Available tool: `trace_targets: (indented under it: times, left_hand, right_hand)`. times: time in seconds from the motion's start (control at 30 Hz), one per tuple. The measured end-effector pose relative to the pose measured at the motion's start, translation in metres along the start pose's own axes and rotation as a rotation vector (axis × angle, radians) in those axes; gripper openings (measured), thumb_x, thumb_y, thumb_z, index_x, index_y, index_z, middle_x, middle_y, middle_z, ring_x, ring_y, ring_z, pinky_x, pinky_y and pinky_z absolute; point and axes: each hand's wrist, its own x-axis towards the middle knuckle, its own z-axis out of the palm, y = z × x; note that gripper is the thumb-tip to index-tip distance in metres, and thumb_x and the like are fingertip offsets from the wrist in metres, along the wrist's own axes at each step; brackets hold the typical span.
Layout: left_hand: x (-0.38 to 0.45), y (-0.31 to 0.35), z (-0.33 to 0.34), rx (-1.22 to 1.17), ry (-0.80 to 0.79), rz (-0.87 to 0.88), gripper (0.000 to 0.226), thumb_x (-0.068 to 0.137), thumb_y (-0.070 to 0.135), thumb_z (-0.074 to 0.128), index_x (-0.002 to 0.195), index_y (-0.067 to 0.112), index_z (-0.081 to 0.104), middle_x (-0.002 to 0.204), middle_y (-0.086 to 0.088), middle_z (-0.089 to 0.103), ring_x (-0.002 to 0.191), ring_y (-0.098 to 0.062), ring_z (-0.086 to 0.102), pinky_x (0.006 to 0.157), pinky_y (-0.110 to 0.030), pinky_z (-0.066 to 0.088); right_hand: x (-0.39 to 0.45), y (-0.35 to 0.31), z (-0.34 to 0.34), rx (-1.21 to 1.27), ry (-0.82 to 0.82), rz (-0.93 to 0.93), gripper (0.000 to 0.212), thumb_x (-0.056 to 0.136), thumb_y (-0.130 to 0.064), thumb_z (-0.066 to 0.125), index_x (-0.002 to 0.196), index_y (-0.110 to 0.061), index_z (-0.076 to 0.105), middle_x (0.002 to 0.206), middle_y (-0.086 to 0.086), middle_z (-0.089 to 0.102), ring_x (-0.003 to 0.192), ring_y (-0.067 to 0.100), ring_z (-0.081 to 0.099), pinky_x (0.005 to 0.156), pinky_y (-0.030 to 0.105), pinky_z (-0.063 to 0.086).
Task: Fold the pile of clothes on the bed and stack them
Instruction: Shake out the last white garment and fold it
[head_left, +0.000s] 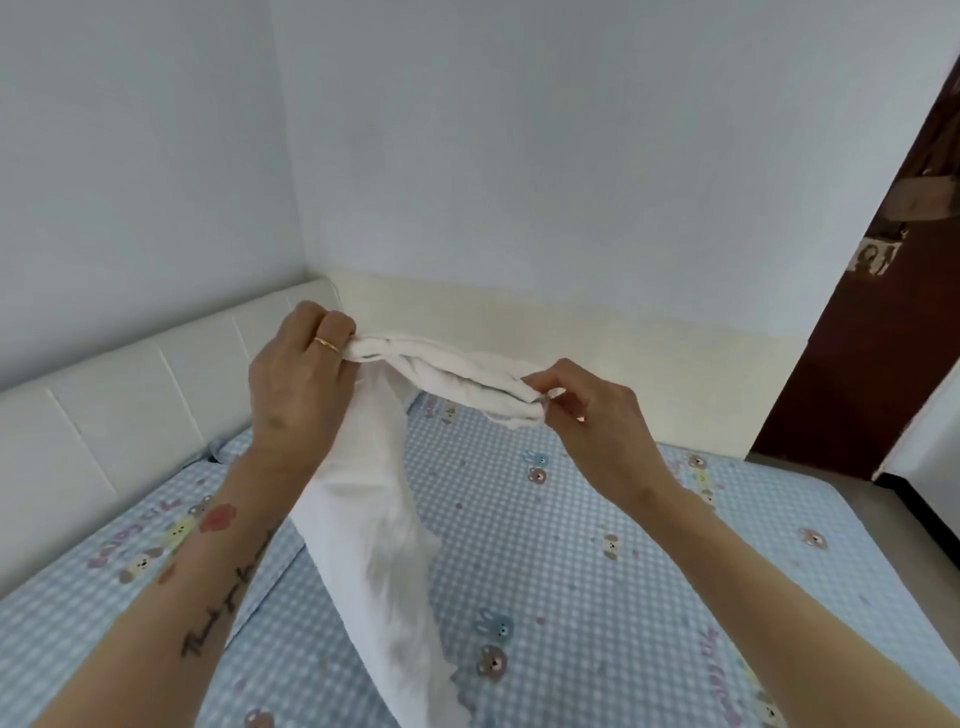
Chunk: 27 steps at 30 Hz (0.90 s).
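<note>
A crumpled white cotton garment (384, 519) is being held above the blue checked bed sheet (597, 545), pinched at one end by the left hand (298, 374) and at the other by the right hand (587, 415).

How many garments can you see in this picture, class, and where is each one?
1. A white garment is held up above the bed, the left hand and right hand gripping its top edge. Others may lie out of view.
</note>
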Motion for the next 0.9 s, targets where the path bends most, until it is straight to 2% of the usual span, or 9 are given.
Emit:
trace_targets:
  times: [0.17, 0.27, 0.33, 0.47, 0.53, 0.63, 0.77, 0.83, 0.9]
  left_hand:
    - [-0.067, 0.026, 0.033, -0.111, -0.145, 0.08, 0.019, 0.067, -0.002, 0.07, 0.076, 0.003, 0.055, 0.074, -0.015, 0.054, 0.055, -0.029, 0.053, 0.041, -0.03, 0.036]
    - [-0.154, 0.052, 0.063, -0.227, -0.436, 0.016, 0.035, 0.059, -0.004, 0.07, 0.082, 0.011, 0.048, 0.078, -0.008, 0.049, 0.06, -0.029, 0.053, 0.044, -0.03, 0.04]
    - [-0.22, 0.077, 0.081, -0.3, -0.688, -0.043, 0.052, 0.051, -0.006, 0.076, 0.086, 0.016, 0.045, 0.081, -0.005, 0.05, 0.063, -0.028, 0.054, 0.045, -0.031, 0.044]
    - [-0.347, 0.13, 0.102, -0.354, -1.064, -0.134, 0.048, 0.046, -0.004, 0.078, 0.088, 0.012, 0.06, 0.082, -0.001, 0.057, 0.07, -0.022, 0.06, 0.05, -0.025, 0.045]
    - [-0.403, 0.153, 0.11, -0.363, -1.191, -0.167, 0.043, 0.047, 0.0, 0.08, 0.084, 0.012, 0.063, 0.081, 0.0, 0.06, 0.077, -0.018, 0.059, 0.05, -0.024, 0.047]
    - [-0.475, 0.183, 0.115, -0.363, -1.328, -0.241, 0.053, 0.033, 0.005, 0.089, 0.079, 0.015, 0.065, 0.074, 0.003, 0.059, 0.063, -0.011, 0.058, 0.04, -0.021, 0.045]
    - [-0.549, 0.223, 0.117, -0.357, -1.349, -0.432, 0.039, 0.057, -0.003, 0.079, 0.09, 0.012, 0.065, 0.082, -0.006, 0.057, 0.06, -0.021, 0.06, 0.04, -0.029, 0.048]
    - [-0.586, 0.244, 0.112, -0.28, -1.302, -0.429, 0.02, 0.078, 0.013, 0.067, 0.09, 0.026, 0.058, 0.083, -0.003, 0.057, 0.068, -0.022, 0.058, 0.053, -0.034, 0.051]
    - [-0.621, 0.265, 0.104, -0.252, -1.406, -0.398, 0.001, 0.088, 0.034, 0.051, 0.089, 0.035, 0.052, 0.089, 0.003, 0.056, 0.076, -0.018, 0.056, 0.066, -0.033, 0.052]
  right_hand:
    - [-0.029, 0.056, -0.009, 0.056, -0.022, 0.153, 0.019, 0.088, 0.003, 0.058, 0.095, -0.01, 0.07, 0.102, -0.007, 0.071, 0.085, -0.002, 0.066, 0.072, 0.013, 0.052]
    - [-0.069, 0.109, -0.013, -0.056, -0.099, 0.247, 0.025, 0.088, 0.007, 0.055, 0.096, -0.011, 0.07, 0.105, -0.01, 0.068, 0.093, -0.006, 0.063, 0.082, 0.011, 0.049]
    - [-0.105, 0.15, -0.012, -0.15, -0.192, 0.306, 0.028, 0.089, 0.007, 0.052, 0.097, -0.014, 0.07, 0.103, -0.009, 0.068, 0.092, -0.002, 0.062, 0.08, 0.012, 0.049]
    - [-0.198, 0.231, -0.001, -0.221, -0.389, 0.459, 0.025, 0.092, 0.004, 0.049, 0.1, -0.011, 0.067, 0.089, -0.001, 0.069, 0.077, 0.008, 0.063, 0.07, 0.027, 0.051]
    - [-0.251, 0.27, 0.007, -0.237, -0.47, 0.533, 0.023, 0.092, 0.002, 0.049, 0.099, -0.011, 0.066, 0.086, -0.002, 0.068, 0.074, 0.006, 0.061, 0.068, 0.027, 0.051]
    - [-0.321, 0.311, 0.014, -0.247, -0.588, 0.581, 0.02, 0.091, 0.002, 0.053, 0.1, -0.01, 0.066, 0.093, -0.001, 0.069, 0.078, 0.014, 0.065, 0.069, 0.034, 0.053]
    - [-0.402, 0.339, 0.004, -0.324, -0.673, 0.471, 0.03, 0.076, 0.009, 0.069, 0.102, -0.006, 0.067, 0.108, 0.003, 0.069, 0.074, 0.02, 0.07, 0.056, 0.034, 0.056]
    - [-0.448, 0.346, -0.007, -0.369, -0.696, 0.41, 0.04, 0.063, 0.01, 0.078, 0.097, -0.009, 0.068, 0.114, 0.002, 0.068, 0.066, 0.015, 0.069, 0.049, 0.025, 0.054]
    - [-0.497, 0.355, -0.014, -0.391, -0.76, 0.378, 0.057, 0.044, 0.009, 0.085, 0.094, -0.014, 0.068, 0.116, -0.001, 0.068, 0.055, 0.007, 0.064, 0.045, 0.016, 0.047]
